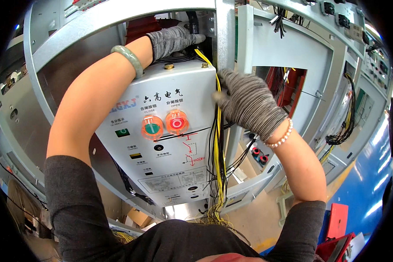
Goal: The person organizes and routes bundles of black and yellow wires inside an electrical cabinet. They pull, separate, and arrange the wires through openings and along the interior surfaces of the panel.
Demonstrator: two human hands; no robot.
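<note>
A grey switch unit [170,144] with a green round button [152,128] and a red round button [177,122] sits inside a grey metal cabinet [65,39]. My left hand [174,40], in a grey knit glove with a green bangle on the wrist, reaches over the unit's top into the cabinet; what its fingers touch is hidden. My right hand [249,105], gloved too, with a bead bracelet, presses against the unit's right edge at the yellow and black wire bundle [217,144]. Whether it grips the wires is unclear.
An open cabinet door [288,48] hangs to the right, with red parts and more wiring behind it. Further cabinets line the right side above a blue floor [367,183]. A red box [336,220] lies at the lower right. Loose yellow wires trail under the unit.
</note>
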